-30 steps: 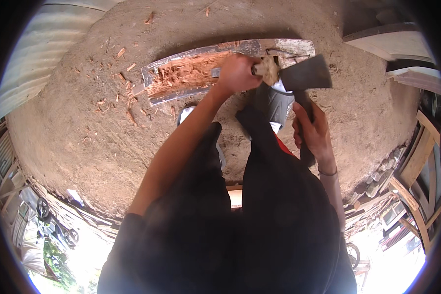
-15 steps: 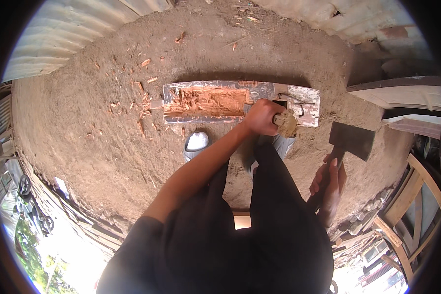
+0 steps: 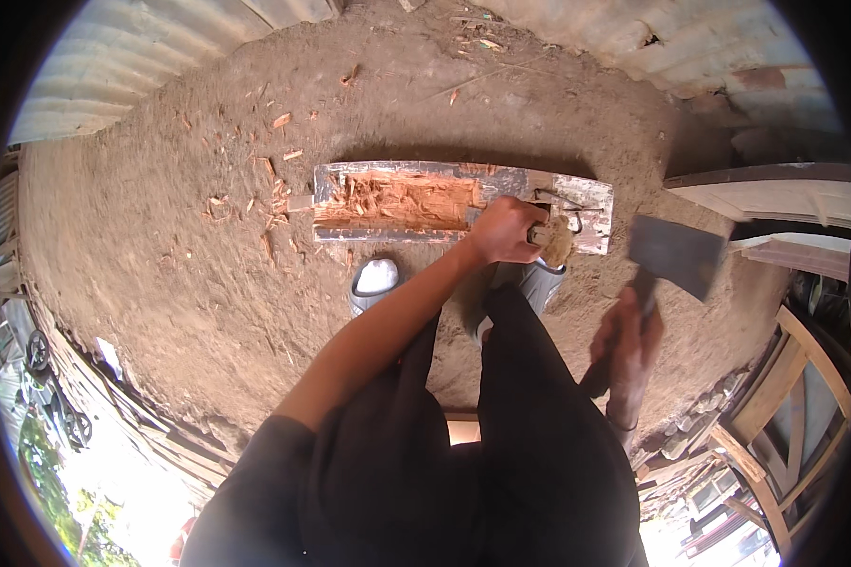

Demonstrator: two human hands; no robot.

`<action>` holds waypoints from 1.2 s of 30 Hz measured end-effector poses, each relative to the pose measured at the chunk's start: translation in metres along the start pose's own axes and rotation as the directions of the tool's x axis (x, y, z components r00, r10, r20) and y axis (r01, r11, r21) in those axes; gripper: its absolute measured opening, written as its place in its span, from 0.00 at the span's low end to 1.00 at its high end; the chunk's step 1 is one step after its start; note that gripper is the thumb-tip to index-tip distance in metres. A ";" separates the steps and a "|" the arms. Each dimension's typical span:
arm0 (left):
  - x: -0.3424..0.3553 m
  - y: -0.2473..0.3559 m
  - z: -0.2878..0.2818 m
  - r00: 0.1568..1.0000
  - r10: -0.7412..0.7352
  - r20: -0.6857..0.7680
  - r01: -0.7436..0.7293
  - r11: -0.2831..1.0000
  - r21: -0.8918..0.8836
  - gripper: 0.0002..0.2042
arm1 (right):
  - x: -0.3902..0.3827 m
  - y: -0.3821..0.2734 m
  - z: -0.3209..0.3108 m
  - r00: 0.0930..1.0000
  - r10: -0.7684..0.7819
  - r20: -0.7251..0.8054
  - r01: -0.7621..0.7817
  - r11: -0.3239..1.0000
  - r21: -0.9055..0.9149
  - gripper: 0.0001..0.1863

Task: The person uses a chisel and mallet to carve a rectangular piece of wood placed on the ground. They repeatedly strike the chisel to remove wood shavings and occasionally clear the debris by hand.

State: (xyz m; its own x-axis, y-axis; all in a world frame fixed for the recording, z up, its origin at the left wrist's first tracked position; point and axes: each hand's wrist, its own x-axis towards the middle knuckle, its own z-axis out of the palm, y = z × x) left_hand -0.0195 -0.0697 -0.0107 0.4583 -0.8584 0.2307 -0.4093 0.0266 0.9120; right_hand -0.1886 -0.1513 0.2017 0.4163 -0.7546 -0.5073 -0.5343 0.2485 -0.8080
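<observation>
My left hand (image 3: pixel 508 230) is closed round a chisel, whose frayed, pale wooden handle end (image 3: pixel 559 243) sticks out toward the right. Most of the chisel is hidden by the fist, over the right part of a long wooden plank (image 3: pixel 513 180) on the ground. The plank's left part has a rough, orange-brown hollow (image 3: pixel 407 200) with splinters in it. Off to the right, my right hand (image 3: pixel 628 335) grips the handle of a hatchet (image 3: pixel 677 256) with a broad, dark head. The hatchet is raised apart from the chisel and blurred by motion.
Bent metal rods (image 3: pixel 563 200) lie on the plank's pale right end. Wood chips (image 3: pixel 272 222) are scattered on the dirt left of it. My shoes (image 3: pixel 376 279) stand along its near edge. Corrugated sheets (image 3: pixel 161 57) and a wooden frame (image 3: pixel 790 397) border the ground.
The hatchet and my right hand have shifted slightly and now look more blurred. My left hand keeps its hold on the chisel, and the view has tilted a little.
</observation>
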 end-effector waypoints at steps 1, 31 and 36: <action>0.000 0.000 0.001 0.999 0.004 0.038 -0.005 1.000 0.026 0.12 | -0.003 -0.004 0.005 0.994 -0.088 -0.068 0.094 0.992 0.086 0.15; 0.003 0.002 0.016 0.991 -0.079 0.109 0.052 0.972 0.230 0.10 | 0.000 0.018 -0.022 0.975 0.137 0.174 -0.120 0.987 -0.108 0.15; 0.007 0.008 0.021 0.994 -0.041 0.098 0.022 0.982 0.189 0.10 | -0.011 0.043 0.006 0.957 -0.083 -0.278 0.157 0.954 0.255 0.18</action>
State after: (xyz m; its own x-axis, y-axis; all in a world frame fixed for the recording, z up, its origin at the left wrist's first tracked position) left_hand -0.0360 -0.0866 -0.0091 0.3954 -0.9047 0.1588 -0.5406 -0.0894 0.8365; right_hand -0.2121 -0.1285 0.1706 0.2385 -0.9114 -0.3354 -0.2565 0.2740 -0.9269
